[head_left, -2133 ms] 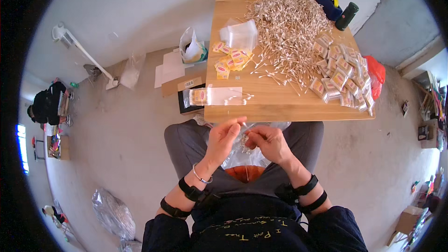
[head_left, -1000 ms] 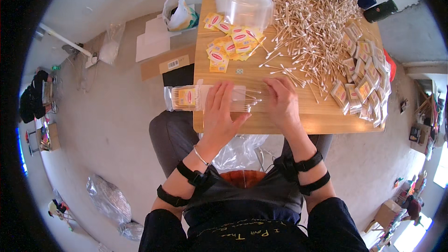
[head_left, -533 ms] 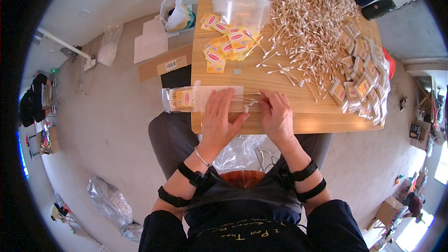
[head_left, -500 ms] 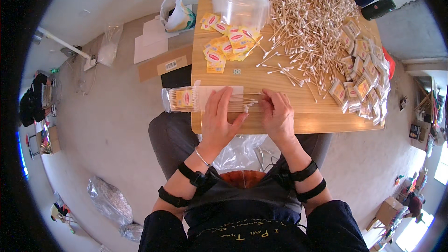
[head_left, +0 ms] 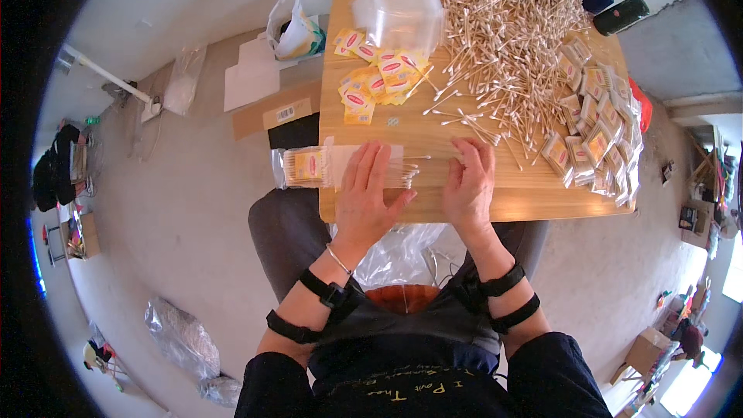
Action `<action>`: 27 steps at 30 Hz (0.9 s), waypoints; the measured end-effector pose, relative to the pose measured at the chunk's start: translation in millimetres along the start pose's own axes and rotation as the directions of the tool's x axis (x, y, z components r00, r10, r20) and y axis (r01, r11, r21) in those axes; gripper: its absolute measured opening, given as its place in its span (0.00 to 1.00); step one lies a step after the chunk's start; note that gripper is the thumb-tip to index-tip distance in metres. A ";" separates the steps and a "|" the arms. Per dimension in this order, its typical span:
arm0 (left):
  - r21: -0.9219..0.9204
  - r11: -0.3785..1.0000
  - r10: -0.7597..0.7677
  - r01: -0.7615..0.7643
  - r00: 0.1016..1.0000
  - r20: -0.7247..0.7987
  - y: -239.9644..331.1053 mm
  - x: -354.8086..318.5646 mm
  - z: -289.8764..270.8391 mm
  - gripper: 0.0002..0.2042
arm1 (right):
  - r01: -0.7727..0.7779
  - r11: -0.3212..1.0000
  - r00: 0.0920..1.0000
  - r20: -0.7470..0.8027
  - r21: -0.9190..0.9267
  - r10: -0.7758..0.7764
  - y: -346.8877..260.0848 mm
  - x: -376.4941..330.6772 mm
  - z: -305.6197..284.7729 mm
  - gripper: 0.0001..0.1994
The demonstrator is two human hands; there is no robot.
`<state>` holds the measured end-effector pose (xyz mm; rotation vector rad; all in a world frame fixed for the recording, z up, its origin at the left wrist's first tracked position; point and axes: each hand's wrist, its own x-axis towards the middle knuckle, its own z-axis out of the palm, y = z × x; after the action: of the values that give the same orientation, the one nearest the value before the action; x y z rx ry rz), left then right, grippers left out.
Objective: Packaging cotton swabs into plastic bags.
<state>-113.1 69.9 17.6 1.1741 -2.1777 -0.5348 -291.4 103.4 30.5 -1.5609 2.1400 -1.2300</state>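
Note:
My left hand [head_left: 365, 197] lies over a white card [head_left: 342, 156] near the table's front edge, its fingers stretched out and the thumb apart. Several cotton swabs [head_left: 408, 176] stick out to the right from under it, white tips showing; their other ends are hidden. Left of that hand, a clear packet of swabs with a yellow label [head_left: 306, 166] rests at the table's left edge. My right hand [head_left: 470, 190] hovers or rests just right of the swab tips, apart from them, fingers loosely bent with nothing visible in them.
A large heap of loose cotton swabs [head_left: 503, 23] covers the back of the wooden table [head_left: 542, 200]. Yellow label cards [head_left: 379, 81] and clear plastic bags [head_left: 404, 17] lie at the back left. Filled swab packets [head_left: 596, 139] are piled at the right edge.
My right hand has drawn back to the right from the swab tips, and its fingers have loosened. The left hand stays over the card and swabs.

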 end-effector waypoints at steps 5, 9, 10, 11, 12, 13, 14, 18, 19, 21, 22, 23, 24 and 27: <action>0.165 0.983 0.062 -0.082 0.991 0.122 -0.8 2.8 -1.6 0.31 | -0.048 0.939 0.985 -0.172 -0.340 -0.012 30.3 21.2 -15.1 0.14; 0.109 0.991 0.062 -0.074 0.993 0.104 -2.3 2.1 0.9 0.27 | -0.036 0.958 0.998 -0.068 -0.286 0.017 47.0 26.2 -17.5 0.10; 0.107 0.992 0.063 -0.074 0.993 0.102 -3.2 1.6 0.8 0.26 | -0.011 0.959 0.998 -0.065 -0.284 -0.008 45.9 26.9 -14.5 0.08; 0.109 0.991 0.063 -0.074 0.993 0.100 -3.2 1.4 1.1 0.26 | 0.015 0.959 0.997 -0.063 -0.282 -0.034 44.5 27.0 -11.6 0.07; 0.110 0.991 0.063 -0.073 0.993 0.096 -3.4 1.5 1.5 0.26 | 0.017 0.960 0.997 -0.063 -0.280 -0.035 43.0 26.9 -8.8 0.07; 0.112 0.991 0.062 -0.073 0.994 0.092 -3.5 1.6 1.8 0.26 | 0.078 0.961 0.996 -0.012 -0.264 -0.084 41.3 26.5 -5.9 0.06; 0.115 0.991 0.062 -0.072 0.994 0.090 -3.3 1.7 2.2 0.26 | 0.138 0.960 0.990 0.038 -0.245 -0.132 39.4 25.7 -2.7 0.06; 0.123 0.989 0.077 -0.085 0.995 0.070 -3.7 0.8 3.7 0.28 | 0.183 0.963 0.980 0.111 -0.198 -0.164 21.2 18.0 13.8 0.05; 0.132 0.987 0.081 -0.089 0.995 0.064 -4.1 0.4 3.2 0.29 | 0.209 0.963 0.973 0.135 -0.169 -0.188 17.2 15.8 17.0 0.06; 0.104 0.994 0.038 -0.044 0.998 0.052 -1.1 -0.4 1.5 0.30 | 0.269 0.955 0.954 0.173 -0.123 -0.246 8.5 12.5 17.0 0.10; 0.074 0.997 -0.004 0.001 0.999 0.042 0.4 -0.8 0.8 0.32 | 0.269 0.956 0.953 0.176 -0.120 -0.247 4.8 10.8 15.9 0.10; 0.076 0.997 -0.008 0.005 0.999 0.042 0.4 -1.5 0.9 0.32 | 0.287 0.951 0.953 0.135 -0.110 -0.272 2.0 8.9 15.2 0.11; 0.036 0.999 -0.027 0.026 0.999 0.033 1.0 -1.2 1.2 0.34 | 0.306 0.946 0.950 0.093 -0.104 -0.297 -0.1 7.4 13.6 0.12; 0.003 0.999 -0.047 0.047 0.999 0.028 1.7 -0.7 1.3 0.38 | 0.151 0.978 0.988 -0.010 -0.147 -0.154 1.1 2.8 4.7 0.12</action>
<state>-114.7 71.4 17.4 1.2285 -2.1793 -0.5720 -290.5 98.7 27.6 -1.8101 2.2034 -1.1624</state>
